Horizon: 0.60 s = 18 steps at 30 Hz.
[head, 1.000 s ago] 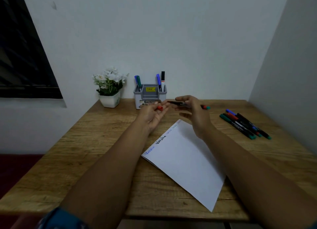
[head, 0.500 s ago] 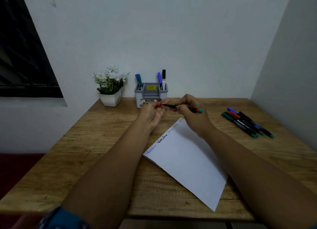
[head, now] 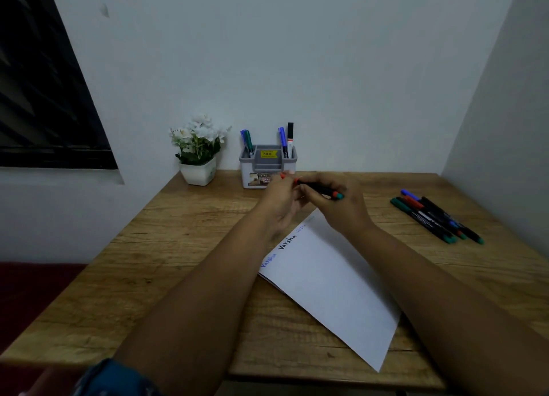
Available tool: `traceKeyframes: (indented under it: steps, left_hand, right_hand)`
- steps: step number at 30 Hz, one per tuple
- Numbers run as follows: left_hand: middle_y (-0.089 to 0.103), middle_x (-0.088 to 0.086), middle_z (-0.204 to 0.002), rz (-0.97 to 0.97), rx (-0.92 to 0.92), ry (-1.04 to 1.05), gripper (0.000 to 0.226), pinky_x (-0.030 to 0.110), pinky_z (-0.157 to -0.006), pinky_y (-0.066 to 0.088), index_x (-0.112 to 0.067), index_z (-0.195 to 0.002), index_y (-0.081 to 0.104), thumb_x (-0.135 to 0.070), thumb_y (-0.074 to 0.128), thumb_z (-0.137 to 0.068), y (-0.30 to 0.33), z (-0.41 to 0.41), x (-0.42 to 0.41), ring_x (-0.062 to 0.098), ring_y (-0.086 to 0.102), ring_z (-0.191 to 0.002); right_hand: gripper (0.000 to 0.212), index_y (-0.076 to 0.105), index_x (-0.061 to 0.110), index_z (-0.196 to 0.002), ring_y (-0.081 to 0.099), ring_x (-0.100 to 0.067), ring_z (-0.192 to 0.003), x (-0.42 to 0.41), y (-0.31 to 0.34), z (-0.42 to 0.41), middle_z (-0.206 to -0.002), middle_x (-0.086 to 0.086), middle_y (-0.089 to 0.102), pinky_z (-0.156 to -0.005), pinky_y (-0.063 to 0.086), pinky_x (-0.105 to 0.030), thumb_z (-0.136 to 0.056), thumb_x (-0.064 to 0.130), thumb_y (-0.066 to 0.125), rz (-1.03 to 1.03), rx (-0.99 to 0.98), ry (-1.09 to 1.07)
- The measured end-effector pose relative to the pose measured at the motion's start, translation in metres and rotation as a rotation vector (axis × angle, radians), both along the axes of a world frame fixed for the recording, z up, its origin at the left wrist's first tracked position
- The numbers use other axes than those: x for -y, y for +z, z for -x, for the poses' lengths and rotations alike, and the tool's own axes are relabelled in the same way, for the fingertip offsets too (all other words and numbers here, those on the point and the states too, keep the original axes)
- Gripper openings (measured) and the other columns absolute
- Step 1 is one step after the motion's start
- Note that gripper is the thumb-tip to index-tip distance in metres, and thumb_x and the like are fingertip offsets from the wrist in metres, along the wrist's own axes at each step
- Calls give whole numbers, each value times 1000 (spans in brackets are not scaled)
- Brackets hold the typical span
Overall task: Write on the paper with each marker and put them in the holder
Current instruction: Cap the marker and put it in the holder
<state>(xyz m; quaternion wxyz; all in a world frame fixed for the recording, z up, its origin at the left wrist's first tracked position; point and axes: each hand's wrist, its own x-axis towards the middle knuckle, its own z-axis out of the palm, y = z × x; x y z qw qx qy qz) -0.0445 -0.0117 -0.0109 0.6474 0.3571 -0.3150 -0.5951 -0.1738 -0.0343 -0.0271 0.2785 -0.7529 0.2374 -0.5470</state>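
My right hand (head: 338,208) grips a black marker (head: 319,190) with a red and green end, held level above the far end of the white paper (head: 329,279). My left hand (head: 280,199) pinches the marker's red cap (head: 284,175) at the marker's left tip. Whether the cap is seated on the tip I cannot tell. The paper lies slanted on the desk with words in blue, black and green along its far edge. The grey holder (head: 268,167) stands at the back with several markers upright in it.
Several markers (head: 436,216) lie in a bunch on the wooden desk (head: 166,256) at the right, near the side wall. A white pot of white flowers (head: 199,155) stands left of the holder. A dark window is at the far left.
My hands have come together. The marker's left tip has closed on the red cap in my left hand, and the marker has tilted slightly down to the right.
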Motion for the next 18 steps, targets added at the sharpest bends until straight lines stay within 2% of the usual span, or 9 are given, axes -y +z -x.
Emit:
traceKeyframes:
  steps: [2, 4, 7, 9, 11, 13, 15, 18]
  left_hand:
    - [60, 20, -117, 23, 14, -45, 32, 35, -75, 59, -2, -131, 38, -19, 36, -105, 3, -5, -2, 24, 62, -100]
    - [64, 18, -109, 71, 24, -34, 21, 33, -74, 59, -4, -120, 43, -16, 39, -104, 7, -12, -3, 17, 68, -83]
    - [64, 11, -92, 96, 156, 228, 7, 26, -61, 57, -11, -108, 42, -15, 42, -103, 14, -30, -3, 16, 67, -73]
    - [64, 7, -81, 111, 233, 346, 13, 23, -55, 54, -13, -110, 37, -16, 46, -101, 15, -42, -4, 11, 66, -61]
    - [63, 3, -73, 167, 409, 435, 22, 21, -49, 49, -13, -113, 35, -17, 51, -99, 15, -51, -6, 5, 60, -48]
    - [63, 3, -73, 230, 573, 482, 29, 19, -47, 46, -11, -117, 35, -17, 55, -97, 12, -54, -5, 2, 58, -47]
    - [66, 7, -85, 263, 600, 500, 36, 19, -51, 49, -9, -119, 36, -15, 61, -93, 10, -56, -3, 4, 61, -56]
    - [64, 6, -96, 299, 517, 453, 40, 20, -62, 55, -5, -123, 39, -7, 63, -91, 6, -54, 0, 7, 65, -68]
  right_hand:
    - [18, 75, 6, -101, 73, -15, -89, -2, 5, -1, -92, -6, 77, -82, 55, -28, -85, 1, 71, -117, 63, 44]
    - [22, 73, 4, -107, 72, -16, -97, -6, 11, 0, -100, -9, 76, -84, 54, -26, -85, 5, 72, -265, 89, 144]
    - [28, 72, 7, -108, 69, -18, -96, -13, 20, 1, -102, -14, 74, -83, 56, -28, -87, 25, 67, -486, 140, 298]
    - [20, 69, 11, -106, 69, -22, -91, -14, 23, -4, -98, -13, 73, -88, 57, -32, -93, 23, 61, -593, 144, 311]
    - [15, 66, 20, -110, 70, -21, -88, -8, 24, -14, -95, -7, 74, -89, 57, -36, -96, 20, 60, -482, -96, 150]
    - [21, 66, 25, -114, 71, -18, -87, -2, 26, -25, -87, 1, 75, -87, 57, -40, -93, 26, 65, -345, -380, 24]
    - [30, 62, 27, -120, 70, -18, -89, 3, 29, -36, -87, 3, 73, -88, 56, -46, -91, 29, 66, -297, -508, 4]
    - [60, 41, 28, -139, 64, -21, -100, 10, 37, -51, -108, 0, 64, -92, 54, -49, -88, 17, 69, -308, -567, 22]
